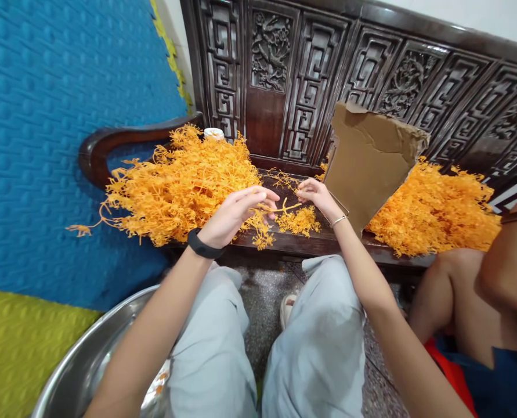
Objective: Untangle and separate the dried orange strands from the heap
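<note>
A large heap of orange branching strands [184, 186] lies on the left of the dark wooden bench [336, 245]. My left hand [245, 212], with a black band at the wrist, is at the heap's right edge, its fingers loosely curved round a thin orange sprig [284, 207] that sticks out to the right. Just across from it is my right hand [314, 193], its thumb and fingertips brought together; what they pinch, if anything, is too small to make out. Below and between the hands sits a small orange clump [299, 221].
Upright cardboard [371, 162] stands right of my right hand, with a second orange heap [436, 212] behind it. A person's bent arm and knee [441, 284] are at the right. A metal basin [73, 363] is at lower left. A white roll [213, 134] stands behind the left heap.
</note>
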A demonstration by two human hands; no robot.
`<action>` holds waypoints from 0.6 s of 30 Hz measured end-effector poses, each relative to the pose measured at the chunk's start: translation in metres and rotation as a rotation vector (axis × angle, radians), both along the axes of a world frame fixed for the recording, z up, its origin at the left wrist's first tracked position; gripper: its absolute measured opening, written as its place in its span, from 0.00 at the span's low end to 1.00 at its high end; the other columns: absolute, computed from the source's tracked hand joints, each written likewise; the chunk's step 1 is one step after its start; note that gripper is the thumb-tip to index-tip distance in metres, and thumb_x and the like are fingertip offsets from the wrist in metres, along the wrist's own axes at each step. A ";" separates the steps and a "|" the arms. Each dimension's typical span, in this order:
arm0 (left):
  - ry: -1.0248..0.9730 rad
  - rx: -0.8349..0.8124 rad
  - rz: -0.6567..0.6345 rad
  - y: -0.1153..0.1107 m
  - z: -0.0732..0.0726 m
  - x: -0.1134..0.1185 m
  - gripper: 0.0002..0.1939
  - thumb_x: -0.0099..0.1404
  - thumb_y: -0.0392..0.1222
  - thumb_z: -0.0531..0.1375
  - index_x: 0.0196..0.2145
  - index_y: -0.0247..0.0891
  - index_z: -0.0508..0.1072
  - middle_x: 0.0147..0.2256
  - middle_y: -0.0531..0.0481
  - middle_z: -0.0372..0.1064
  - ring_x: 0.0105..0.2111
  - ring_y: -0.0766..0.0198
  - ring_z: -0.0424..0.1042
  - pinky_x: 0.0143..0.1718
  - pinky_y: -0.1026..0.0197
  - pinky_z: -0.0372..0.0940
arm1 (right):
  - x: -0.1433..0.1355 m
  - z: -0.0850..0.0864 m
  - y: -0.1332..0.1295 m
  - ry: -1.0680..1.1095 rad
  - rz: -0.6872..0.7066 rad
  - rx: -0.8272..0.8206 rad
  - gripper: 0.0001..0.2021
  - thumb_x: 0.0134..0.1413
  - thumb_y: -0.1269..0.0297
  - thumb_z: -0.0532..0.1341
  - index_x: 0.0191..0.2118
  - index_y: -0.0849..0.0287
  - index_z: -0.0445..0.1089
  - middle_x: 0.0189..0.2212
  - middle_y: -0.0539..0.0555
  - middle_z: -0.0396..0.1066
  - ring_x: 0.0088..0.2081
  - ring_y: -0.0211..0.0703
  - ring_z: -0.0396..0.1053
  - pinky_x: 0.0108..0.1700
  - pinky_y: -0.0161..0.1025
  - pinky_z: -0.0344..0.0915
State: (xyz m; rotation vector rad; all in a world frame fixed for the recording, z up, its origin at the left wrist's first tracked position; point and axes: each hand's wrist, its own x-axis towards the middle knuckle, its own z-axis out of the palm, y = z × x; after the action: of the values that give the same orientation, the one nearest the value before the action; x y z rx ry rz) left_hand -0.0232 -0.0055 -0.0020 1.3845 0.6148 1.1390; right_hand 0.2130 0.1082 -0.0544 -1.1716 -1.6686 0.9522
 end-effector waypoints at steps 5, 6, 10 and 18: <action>-0.009 -0.075 0.018 0.004 -0.002 0.001 0.11 0.58 0.42 0.57 0.35 0.34 0.72 0.32 0.48 0.70 0.29 0.64 0.70 0.27 0.64 0.64 | 0.016 -0.028 0.021 -0.295 -0.057 -0.061 0.05 0.41 0.70 0.64 0.28 0.64 0.68 0.22 0.49 0.69 0.22 0.31 0.63 0.27 0.31 0.61; -0.006 -0.084 0.029 0.004 -0.002 0.001 0.11 0.57 0.42 0.57 0.35 0.34 0.72 0.32 0.48 0.70 0.30 0.64 0.70 0.27 0.64 0.64 | 0.018 -0.033 0.023 -0.335 -0.065 -0.073 0.03 0.41 0.72 0.63 0.27 0.64 0.69 0.21 0.49 0.69 0.21 0.31 0.63 0.27 0.31 0.61; -0.041 -0.102 0.049 0.004 -0.003 0.002 0.12 0.58 0.42 0.54 0.36 0.34 0.71 0.34 0.48 0.70 0.32 0.64 0.70 0.28 0.65 0.64 | 0.020 -0.051 0.030 -0.473 -0.092 -0.099 0.02 0.40 0.76 0.63 0.23 0.65 0.72 0.19 0.49 0.69 0.22 0.33 0.63 0.32 0.32 0.62; -0.076 -0.073 0.060 0.007 -0.005 0.005 0.13 0.60 0.40 0.52 0.41 0.34 0.69 0.41 0.46 0.71 0.36 0.65 0.70 0.32 0.64 0.64 | 0.008 -0.038 0.024 -0.467 -0.111 -0.062 0.05 0.41 0.76 0.62 0.29 0.64 0.72 0.31 0.55 0.72 0.31 0.37 0.68 0.40 0.36 0.64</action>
State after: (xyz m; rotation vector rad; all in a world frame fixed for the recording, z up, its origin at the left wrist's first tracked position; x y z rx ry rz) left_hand -0.0187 0.0010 -0.0071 1.2623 0.6411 1.1995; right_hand 0.2209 0.1320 -0.0920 -1.6018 -1.9174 0.6980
